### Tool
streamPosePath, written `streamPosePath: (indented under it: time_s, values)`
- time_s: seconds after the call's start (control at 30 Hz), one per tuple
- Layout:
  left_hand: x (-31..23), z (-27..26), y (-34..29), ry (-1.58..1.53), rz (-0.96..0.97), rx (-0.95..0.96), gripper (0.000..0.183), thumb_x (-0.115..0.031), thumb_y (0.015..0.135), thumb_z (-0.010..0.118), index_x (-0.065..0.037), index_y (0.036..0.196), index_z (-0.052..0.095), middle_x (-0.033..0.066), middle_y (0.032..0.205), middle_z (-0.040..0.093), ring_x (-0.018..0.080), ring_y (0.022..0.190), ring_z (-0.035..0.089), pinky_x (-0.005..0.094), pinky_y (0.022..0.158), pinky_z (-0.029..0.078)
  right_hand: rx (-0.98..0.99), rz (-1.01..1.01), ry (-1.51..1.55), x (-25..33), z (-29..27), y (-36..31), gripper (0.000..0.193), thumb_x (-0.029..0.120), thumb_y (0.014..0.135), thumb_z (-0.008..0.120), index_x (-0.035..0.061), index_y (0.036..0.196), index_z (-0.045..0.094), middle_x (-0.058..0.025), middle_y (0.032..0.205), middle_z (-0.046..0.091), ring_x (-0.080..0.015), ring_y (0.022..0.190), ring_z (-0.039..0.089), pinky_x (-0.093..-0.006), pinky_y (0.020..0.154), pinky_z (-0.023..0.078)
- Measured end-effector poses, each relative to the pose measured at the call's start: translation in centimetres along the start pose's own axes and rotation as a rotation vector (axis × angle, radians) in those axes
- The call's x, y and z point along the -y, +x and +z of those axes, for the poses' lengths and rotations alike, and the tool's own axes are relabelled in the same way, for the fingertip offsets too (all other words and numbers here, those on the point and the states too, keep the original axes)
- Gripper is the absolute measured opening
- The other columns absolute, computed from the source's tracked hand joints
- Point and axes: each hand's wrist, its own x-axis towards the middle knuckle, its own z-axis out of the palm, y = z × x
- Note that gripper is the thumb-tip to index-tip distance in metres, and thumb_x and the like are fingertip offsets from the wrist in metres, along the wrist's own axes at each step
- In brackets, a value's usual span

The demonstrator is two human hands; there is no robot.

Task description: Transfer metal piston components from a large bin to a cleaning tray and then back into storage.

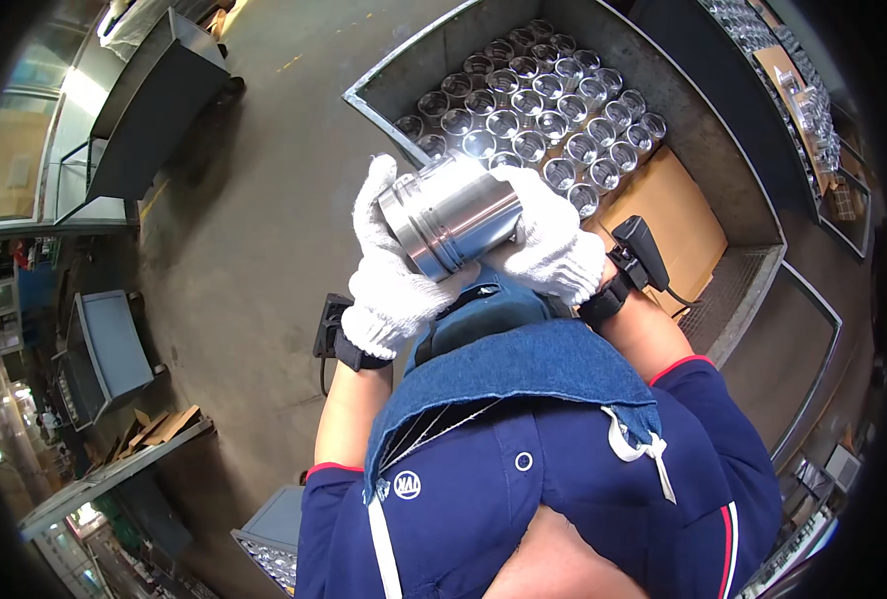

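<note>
A shiny metal piston point(455, 215) with ring grooves near one end lies tilted between my two gloved hands, in front of my chest. My left hand point(389, 265), in a white knit glove, wraps round the grooved end, its thumb and fingers on either side. At the other end, my right hand point(551, 235) in a matching glove grips the piston's smooth side; part of those fingers is hidden behind it. Just beyond my hands, several similar pistons point(551, 124) stand upright in rows inside a large grey metal bin point(753, 190).
Brown cardboard point(678, 215) lines the bin beneath the pistons. More metal parts point(813, 110) sit in another container at the far right. Grey and blue carts point(114, 344) stand to the left across the concrete floor point(254, 220). A blue denim apron point(523, 369) covers my front.
</note>
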Motion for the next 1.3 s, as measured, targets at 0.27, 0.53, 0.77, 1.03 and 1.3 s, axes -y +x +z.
streamPosePath:
  time_s: [0.27, 0.53, 0.77, 1.03, 1.3]
  values:
    - [0.3, 0.6, 0.1, -0.274, -0.091, 0.058, 0.127, -0.005, 0.053, 0.091, -0.006, 0.153, 0.012, 0.0170, 0.141, 0.046, 0.0302, 0.132, 0.048, 0.0424, 0.113, 0.039, 0.072, 0.230, 0.060, 1.5, -0.4, -0.5, 0.060, 0.009, 0.065, 0.075, 0.0030, 0.123, 0.060, -0.0181, 0.111, 0.066, -0.0349, 0.103, 0.064, -0.0405, 0.092, 0.052]
    - [-0.1, 0.7, 1.2, -0.350, -0.216, 0.171, 0.128, -0.011, 0.051, 0.094, -0.006, 0.153, 0.018, 0.0162, 0.145, 0.043, 0.0298, 0.134, 0.046, 0.0433, 0.114, 0.038, 0.092, 0.473, 0.091, 2.6, -1.1, -1.1, 0.056, 0.009, 0.068, 0.074, 0.0038, 0.122, 0.061, -0.0180, 0.111, 0.068, -0.0315, 0.103, 0.066, -0.0375, 0.091, 0.053]
    - [0.8, 1.3, 1.7, -0.325, -0.175, 0.221, 0.128, -0.016, 0.052, 0.094, -0.006, 0.154, 0.017, 0.0172, 0.144, 0.044, 0.0299, 0.134, 0.046, 0.0437, 0.113, 0.039, 0.134, 0.693, 0.252, 4.5, -2.1, 0.2, 0.046, 0.010, 0.071, 0.072, 0.0013, 0.115, 0.065, -0.0170, 0.102, 0.072, -0.0261, 0.097, 0.069, -0.0335, 0.088, 0.054]
    - [0.5, 1.7, 2.5, -0.622, -0.287, 0.358, 0.128, -0.014, 0.056, 0.096, -0.007, 0.154, 0.014, 0.0189, 0.147, 0.038, 0.0306, 0.133, 0.046, 0.0460, 0.110, 0.043, 0.164, 0.775, -0.161, 3.5, -1.9, -2.2, 0.055, 0.024, 0.072, 0.076, 0.0051, 0.121, 0.059, -0.0158, 0.101, 0.072, -0.0280, 0.092, 0.070, -0.0353, 0.082, 0.055]
    - [1.8, 1.3, 2.3, -0.778, -0.317, 0.573, 0.106, -0.005, 0.068, 0.090, -0.010, 0.153, 0.027, 0.0169, 0.141, 0.046, 0.0264, 0.123, 0.054, 0.0372, 0.095, 0.054, -0.192, 0.260, 0.083, -1.2, -1.6, -7.1, 0.059, 0.016, 0.074, 0.068, -0.0023, 0.129, 0.056, -0.0094, 0.110, 0.070, -0.0197, 0.098, 0.069, -0.0338, 0.085, 0.056]
